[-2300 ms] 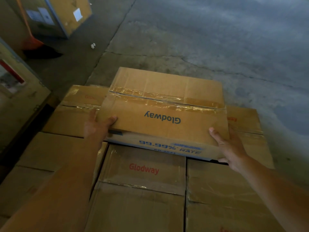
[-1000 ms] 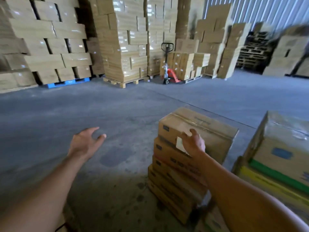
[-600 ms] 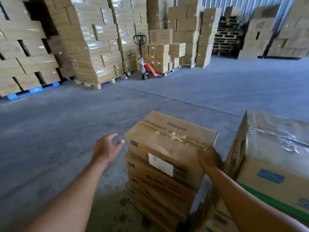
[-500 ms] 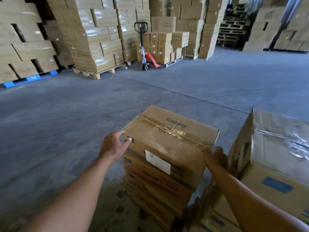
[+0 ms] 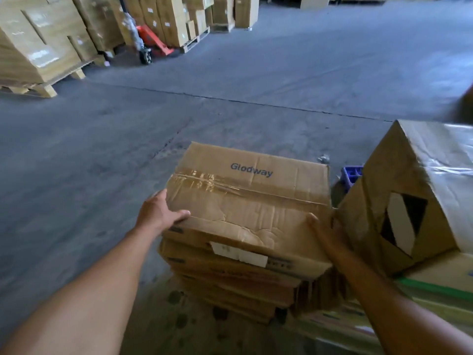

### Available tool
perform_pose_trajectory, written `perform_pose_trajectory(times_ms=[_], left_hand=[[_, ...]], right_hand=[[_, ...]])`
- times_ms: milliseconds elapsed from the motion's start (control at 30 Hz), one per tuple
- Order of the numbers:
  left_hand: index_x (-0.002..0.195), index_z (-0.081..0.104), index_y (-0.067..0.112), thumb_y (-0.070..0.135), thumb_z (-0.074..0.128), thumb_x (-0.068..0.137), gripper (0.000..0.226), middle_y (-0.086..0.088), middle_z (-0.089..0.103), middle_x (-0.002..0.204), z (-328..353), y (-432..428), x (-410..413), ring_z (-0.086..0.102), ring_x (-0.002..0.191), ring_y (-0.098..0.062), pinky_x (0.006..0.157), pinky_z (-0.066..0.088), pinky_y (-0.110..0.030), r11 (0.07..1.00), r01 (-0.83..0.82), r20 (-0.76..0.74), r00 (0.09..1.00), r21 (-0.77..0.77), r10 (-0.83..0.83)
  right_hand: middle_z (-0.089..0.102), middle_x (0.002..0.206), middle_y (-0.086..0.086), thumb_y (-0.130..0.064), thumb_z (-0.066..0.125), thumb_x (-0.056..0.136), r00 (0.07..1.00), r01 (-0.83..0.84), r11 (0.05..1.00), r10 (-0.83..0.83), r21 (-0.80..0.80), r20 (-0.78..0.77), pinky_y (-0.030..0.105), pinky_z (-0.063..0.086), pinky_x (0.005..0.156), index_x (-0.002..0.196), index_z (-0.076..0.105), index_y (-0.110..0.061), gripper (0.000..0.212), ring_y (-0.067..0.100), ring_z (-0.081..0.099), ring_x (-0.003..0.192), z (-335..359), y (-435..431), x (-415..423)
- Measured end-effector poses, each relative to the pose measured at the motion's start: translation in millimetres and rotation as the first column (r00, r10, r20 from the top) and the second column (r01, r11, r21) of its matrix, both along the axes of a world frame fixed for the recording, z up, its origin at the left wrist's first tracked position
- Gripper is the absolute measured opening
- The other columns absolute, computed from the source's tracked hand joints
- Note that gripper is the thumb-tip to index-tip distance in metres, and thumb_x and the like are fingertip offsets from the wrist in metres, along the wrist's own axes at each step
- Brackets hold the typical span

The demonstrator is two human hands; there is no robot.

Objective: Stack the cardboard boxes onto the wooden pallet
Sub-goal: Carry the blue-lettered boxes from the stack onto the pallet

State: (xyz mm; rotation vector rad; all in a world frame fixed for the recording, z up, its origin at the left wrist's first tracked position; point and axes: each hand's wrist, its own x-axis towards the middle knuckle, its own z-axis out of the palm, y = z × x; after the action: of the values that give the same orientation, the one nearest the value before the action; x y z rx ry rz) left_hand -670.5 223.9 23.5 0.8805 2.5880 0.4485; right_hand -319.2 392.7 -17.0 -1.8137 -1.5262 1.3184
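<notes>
A worn, taped cardboard box (image 5: 250, 201) printed "Glodway" tops a short stack of similar boxes (image 5: 230, 285) on the concrete floor in front of me. My left hand (image 5: 160, 213) grips its near left corner, thumb lying on the lid and fingers down the side. My right hand (image 5: 323, 233) holds the near right corner, thumb up at the edge, its fingers hidden in the gap beside the neighbouring carton. The wooden pallet I am loading is out of view.
A big plastic-wrapped carton (image 5: 409, 201) with a diamond-shaped hole stands tight against the stack's right side, a blue crate (image 5: 352, 174) behind it. Far off are an orange pallet jack (image 5: 151, 44) and loaded pallets (image 5: 38, 52). Bare concrete floor (image 5: 102, 149) lies to the left.
I turned away from the loaded pallet to this floor stack. In the last half second my view dropped toward the stack and both hands settled onto its top box.
</notes>
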Motion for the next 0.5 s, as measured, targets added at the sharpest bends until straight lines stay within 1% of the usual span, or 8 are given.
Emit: perform_pose_trajectory(times_ms=[133,200,267,333,367,400,433,500], left_hand=[[0.158,0.018,0.012,0.072,0.084,0.047,0.142,-0.015,0.035,0.158,-12.4,13.1,-42.5,0.039,0.14,-0.035,0.113,0.036,-0.042,0.999,0.027,0.209,0.978,-0.034,-0.019],[0.157,0.017,0.014,0.079,0.083,0.035,0.154,-0.015,0.037,0.156,-16.8,15.1,-55.4,0.042,0.136,-0.034,0.111,0.039,-0.046,0.999,0.049,0.311,0.95,-0.017,-0.041],[0.157,0.014,0.021,0.075,0.086,0.035,0.152,-0.011,0.034,0.157,-24.7,11.6,-60.0,0.045,0.133,-0.034,0.098,0.05,-0.052,1.0,0.016,0.378,0.925,0.011,-0.019],[0.157,0.012,0.029,0.068,0.088,0.041,0.144,-0.008,0.032,0.157,-28.1,8.6,-61.8,0.049,0.125,-0.038,0.069,0.06,-0.053,0.999,-0.042,0.445,0.895,0.003,0.036],[0.156,0.014,0.03,0.065,0.089,0.041,0.142,-0.009,0.034,0.155,-28.6,7.7,-62.2,0.052,0.121,-0.038,0.061,0.061,-0.052,0.998,-0.07,0.494,0.867,0.001,0.06],[0.156,0.017,0.03,0.064,0.089,0.04,0.141,-0.01,0.037,0.153,-28.8,6.9,-62.4,0.053,0.118,-0.037,0.058,0.061,-0.048,0.996,-0.088,0.534,0.843,0.008,0.07],[0.155,0.02,0.028,0.063,0.088,0.038,0.14,-0.01,0.04,0.152,-28.3,5.9,-61.8,0.052,0.115,-0.031,0.056,0.06,-0.038,0.995,-0.097,0.551,0.832,0.032,0.063],[0.155,0.024,0.021,0.061,0.085,0.038,0.138,-0.011,0.042,0.15,-27.3,2.7,-58.8,0.046,0.108,-0.02,0.042,0.048,-0.018,0.986,-0.12,0.546,0.837,0.111,0.04]], right_hand=[[0.042,0.154,0.015,-0.058,0.062,0.089,0.998,0.066,0.998,-0.066,0.008,0.023,0.049,0.028,0.118,0.154,0.036,-0.017,0.081,0.036,0.04,0.14,0.0,0.7,-6.7],[0.045,0.152,0.013,-0.064,0.065,0.081,0.997,0.076,0.996,-0.076,-0.044,-0.01,0.054,0.034,0.114,0.152,0.037,-0.019,0.089,0.036,0.046,0.135,2.8,-6.1,-3.9],[0.05,0.145,0.008,-0.07,0.07,0.074,0.99,0.123,0.977,-0.133,-0.174,-0.051,0.057,0.049,0.097,0.153,0.033,-0.028,0.096,0.036,0.053,0.126,5.0,-16.9,0.7],[0.049,0.131,0.005,-0.071,0.074,0.07,0.97,0.182,0.927,-0.223,-0.327,-0.094,0.055,0.057,0.069,0.151,0.028,-0.038,0.099,0.038,0.054,0.115,7.0,-27.2,1.4],[0.047,0.126,0.003,-0.07,0.077,0.067,0.959,0.2,0.901,-0.261,-0.384,-0.112,0.054,0.057,0.062,0.15,0.027,-0.041,0.101,0.038,0.053,0.11,8.6,-30.2,0.5],[0.045,0.124,0.002,-0.07,0.079,0.065,0.952,0.215,0.884,-0.285,-0.415,-0.113,0.057,0.058,0.061,0.149,0.026,-0.043,0.103,0.038,0.052,0.108,9.3,-31.3,0.0],[0.044,0.123,0.001,-0.069,0.081,0.063,0.949,0.222,0.878,-0.294,-0.423,-0.111,0.061,0.058,0.064,0.149,0.025,-0.043,0.105,0.039,0.052,0.109,9.8,-31.0,-0.4],[0.045,0.124,0.002,-0.069,0.082,0.062,0.955,0.2,0.891,-0.27,-0.408,-0.122,0.067,0.056,0.067,0.148,0.027,-0.044,0.105,0.04,0.054,0.109,11.9,-28.7,-0.8]])
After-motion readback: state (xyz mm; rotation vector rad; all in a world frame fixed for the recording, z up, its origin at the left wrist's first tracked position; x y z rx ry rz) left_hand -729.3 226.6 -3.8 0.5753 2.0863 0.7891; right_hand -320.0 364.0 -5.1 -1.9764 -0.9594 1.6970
